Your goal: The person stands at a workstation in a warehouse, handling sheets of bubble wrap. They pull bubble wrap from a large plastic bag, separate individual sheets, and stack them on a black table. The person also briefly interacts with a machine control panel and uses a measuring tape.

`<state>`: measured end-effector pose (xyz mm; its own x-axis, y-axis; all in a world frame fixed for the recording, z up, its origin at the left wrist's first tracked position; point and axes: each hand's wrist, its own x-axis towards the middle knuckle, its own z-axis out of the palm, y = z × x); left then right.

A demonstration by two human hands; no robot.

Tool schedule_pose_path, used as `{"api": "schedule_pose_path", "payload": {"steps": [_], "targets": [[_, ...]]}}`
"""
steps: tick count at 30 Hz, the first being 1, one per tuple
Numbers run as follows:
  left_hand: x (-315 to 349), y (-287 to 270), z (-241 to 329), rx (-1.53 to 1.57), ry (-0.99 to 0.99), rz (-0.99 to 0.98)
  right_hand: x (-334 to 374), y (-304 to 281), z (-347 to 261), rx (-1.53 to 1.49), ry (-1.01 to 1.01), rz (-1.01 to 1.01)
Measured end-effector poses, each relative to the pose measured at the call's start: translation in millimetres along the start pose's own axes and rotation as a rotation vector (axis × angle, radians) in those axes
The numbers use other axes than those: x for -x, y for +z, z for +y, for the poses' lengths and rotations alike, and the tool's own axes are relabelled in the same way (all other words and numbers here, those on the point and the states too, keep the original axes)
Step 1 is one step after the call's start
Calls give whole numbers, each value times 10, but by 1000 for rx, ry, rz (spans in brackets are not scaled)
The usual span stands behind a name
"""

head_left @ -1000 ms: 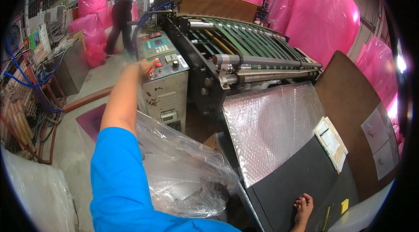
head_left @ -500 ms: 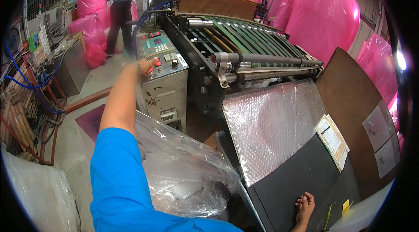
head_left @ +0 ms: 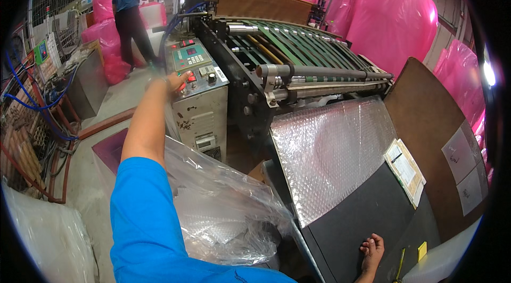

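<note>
My left hand (head_left: 175, 80) reaches over the control panel (head_left: 198, 86) on top of a grey metal cabinet. One outstretched digit rests at a red button (head_left: 192, 77), and part of the hand is blurred. On the dark tabletop (head_left: 346, 228) at the lower right lies my right hand (head_left: 372, 250), its fingers loosely bent and holding nothing. Beyond it a silvery bubble-wrap sheet (head_left: 332, 150) slopes down from the roller machine (head_left: 298, 43) onto the table. A paper pad with a pen (head_left: 405, 168) sits on the table's right side.
Clear plastic film (head_left: 223, 198) hangs below my left arm. A brown board (head_left: 426, 123) stands along the table's right side. Large pink wrapped rolls (head_left: 391, 17) fill the back. A person in a blue shirt (head_left: 129, 1) stands far left. A yellow piece (head_left: 422, 251) lies near my right hand.
The far person has shifted left and turned, with an arm now raised; another head shows beside them. Both my hands stay where they were.
</note>
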<state>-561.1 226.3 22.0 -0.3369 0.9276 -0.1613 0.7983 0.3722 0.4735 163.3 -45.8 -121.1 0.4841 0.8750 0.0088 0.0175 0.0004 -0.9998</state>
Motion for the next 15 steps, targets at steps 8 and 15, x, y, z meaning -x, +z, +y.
{"api": "schedule_pose_path", "payload": {"steps": [8,15], "targets": [[-83,22,-55,-13,-12,14,5,13,-16,8,8,2],[-75,6,-63,-26,-37,20,-9,10,-4,-11,-6,-8]]}}
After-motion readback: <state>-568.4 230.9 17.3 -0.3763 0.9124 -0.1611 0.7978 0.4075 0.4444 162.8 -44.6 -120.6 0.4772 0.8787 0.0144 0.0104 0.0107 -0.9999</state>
